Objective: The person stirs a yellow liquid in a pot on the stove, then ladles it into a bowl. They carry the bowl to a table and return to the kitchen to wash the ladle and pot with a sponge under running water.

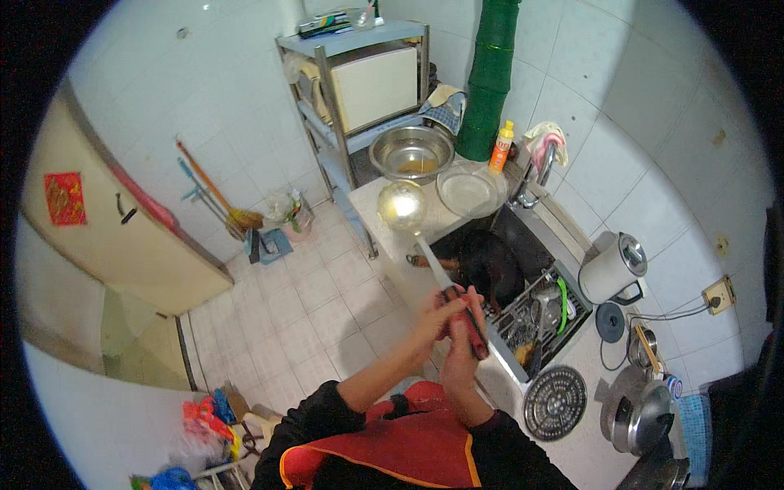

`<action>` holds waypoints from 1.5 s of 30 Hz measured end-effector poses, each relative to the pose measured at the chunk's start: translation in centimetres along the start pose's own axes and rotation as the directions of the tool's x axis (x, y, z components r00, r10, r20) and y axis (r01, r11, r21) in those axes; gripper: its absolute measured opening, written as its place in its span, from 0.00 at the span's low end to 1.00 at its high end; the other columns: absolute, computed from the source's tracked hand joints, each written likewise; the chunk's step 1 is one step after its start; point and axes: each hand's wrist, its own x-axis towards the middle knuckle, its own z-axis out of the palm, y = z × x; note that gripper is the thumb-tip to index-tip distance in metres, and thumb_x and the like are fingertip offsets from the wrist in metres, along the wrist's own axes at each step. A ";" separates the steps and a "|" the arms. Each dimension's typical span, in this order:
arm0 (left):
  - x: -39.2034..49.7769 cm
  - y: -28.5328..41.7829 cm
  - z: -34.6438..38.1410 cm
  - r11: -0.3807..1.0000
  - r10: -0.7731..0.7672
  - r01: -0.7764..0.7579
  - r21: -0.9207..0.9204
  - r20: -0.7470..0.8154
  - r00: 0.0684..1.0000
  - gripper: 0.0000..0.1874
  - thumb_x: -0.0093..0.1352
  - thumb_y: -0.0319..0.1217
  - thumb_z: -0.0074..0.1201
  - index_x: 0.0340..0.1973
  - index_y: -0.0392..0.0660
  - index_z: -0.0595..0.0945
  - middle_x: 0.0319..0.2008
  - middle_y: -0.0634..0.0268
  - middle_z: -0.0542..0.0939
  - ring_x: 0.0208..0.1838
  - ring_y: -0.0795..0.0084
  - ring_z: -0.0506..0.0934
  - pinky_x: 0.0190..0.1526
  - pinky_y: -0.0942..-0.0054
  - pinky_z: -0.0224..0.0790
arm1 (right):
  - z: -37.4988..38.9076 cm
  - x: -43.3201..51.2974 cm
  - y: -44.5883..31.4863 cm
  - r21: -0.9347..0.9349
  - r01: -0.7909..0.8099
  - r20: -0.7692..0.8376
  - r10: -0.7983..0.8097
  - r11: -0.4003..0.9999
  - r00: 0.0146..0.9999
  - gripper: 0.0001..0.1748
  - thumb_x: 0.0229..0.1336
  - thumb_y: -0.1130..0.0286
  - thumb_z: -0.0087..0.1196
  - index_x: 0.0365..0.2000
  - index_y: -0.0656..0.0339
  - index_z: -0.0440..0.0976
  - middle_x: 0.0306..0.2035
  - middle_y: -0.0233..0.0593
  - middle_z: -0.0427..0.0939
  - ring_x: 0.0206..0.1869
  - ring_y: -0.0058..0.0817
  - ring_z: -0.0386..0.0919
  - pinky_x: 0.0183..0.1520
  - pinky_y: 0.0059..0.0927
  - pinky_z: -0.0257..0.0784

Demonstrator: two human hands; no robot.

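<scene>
My left hand (442, 315) and my right hand (463, 343) are both closed around the dark red and black handle of a metal ladle (435, 260). Its round, shiny bowl (401, 205) points away from me, over the counter's near corner. To the right of the ladle, a dark wok (490, 266) with a wooden handle lies in the sink (514, 229). A dish rack (545, 312) holding utensils and a green-handled item spans the near part of the sink.
Beyond the sink stand a steel basin (411, 153), a glass plate (468, 191) and an orange detergent bottle (502, 147). Along the right are an electric kettle (612, 267), a round perforated steamer plate (555, 403) and a lidded pot (640, 413). A metal shelf (324, 67) borders the counter's far end.
</scene>
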 end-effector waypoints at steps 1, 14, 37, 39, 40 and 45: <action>1.9 1.7 -1.4 0.999 -0.004 0.005 -0.043 0.007 1.000 0.17 0.67 0.35 0.52 0.49 0.42 0.70 0.41 0.62 0.76 0.43 0.71 0.75 0.44 0.74 0.69 | 0.5 1.8 0.6 -0.158 0.055 0.114 -0.037 0.986 0.993 0.35 0.58 0.72 0.49 0.64 0.60 0.50 0.51 0.39 0.70 0.42 0.24 0.74 0.44 0.23 0.70; 18.7 15.0 -22.5 0.964 -0.065 0.090 0.251 -0.106 0.992 0.21 0.63 0.25 0.45 0.53 0.41 0.68 0.23 0.66 0.69 0.16 0.75 0.69 0.17 0.77 0.63 | 8.4 33.5 18.8 -0.683 0.206 0.388 0.109 0.701 0.915 0.16 0.54 0.70 0.52 0.43 0.68 0.73 0.34 0.59 0.76 0.38 0.53 0.76 0.42 0.42 0.70; 40.3 22.3 -29.1 0.878 -0.373 0.298 0.374 0.146 0.916 0.25 0.60 0.21 0.45 0.55 0.43 0.69 0.24 0.68 0.70 0.17 0.81 0.67 0.17 0.82 0.59 | 17.1 50.6 36.3 -0.785 -0.283 -0.261 0.120 0.551 0.958 0.20 0.49 0.72 0.56 0.43 0.63 0.64 0.31 0.56 0.78 0.35 0.53 0.77 0.38 0.44 0.73; 40.3 22.2 -28.2 0.877 -0.349 0.283 0.388 0.109 0.931 0.23 0.63 0.21 0.44 0.55 0.43 0.70 0.24 0.70 0.69 0.18 0.82 0.66 0.18 0.81 0.58 | 17.5 50.1 34.3 -0.694 -0.287 -0.314 0.081 0.661 0.946 0.18 0.46 0.76 0.56 0.38 0.62 0.63 0.31 0.56 0.77 0.36 0.53 0.76 0.35 0.43 0.72; 40.2 22.1 -27.7 0.874 -0.340 0.275 0.400 0.099 0.935 0.23 0.63 0.21 0.44 0.55 0.43 0.70 0.25 0.70 0.69 0.18 0.82 0.66 0.18 0.81 0.58 | 17.6 49.8 33.6 -0.654 -0.270 -0.301 0.084 0.707 0.950 0.18 0.46 0.76 0.57 0.39 0.63 0.63 0.31 0.56 0.77 0.37 0.54 0.76 0.36 0.42 0.72; 38.7 21.4 -24.6 0.900 -0.296 0.248 0.358 0.084 0.952 0.23 0.63 0.21 0.43 0.55 0.43 0.70 0.23 0.70 0.68 0.16 0.81 0.66 0.17 0.81 0.58 | 16.8 49.2 32.6 -0.662 -0.198 -0.251 0.035 0.723 0.967 0.19 0.47 0.76 0.56 0.41 0.65 0.64 0.33 0.56 0.77 0.39 0.52 0.77 0.38 0.39 0.71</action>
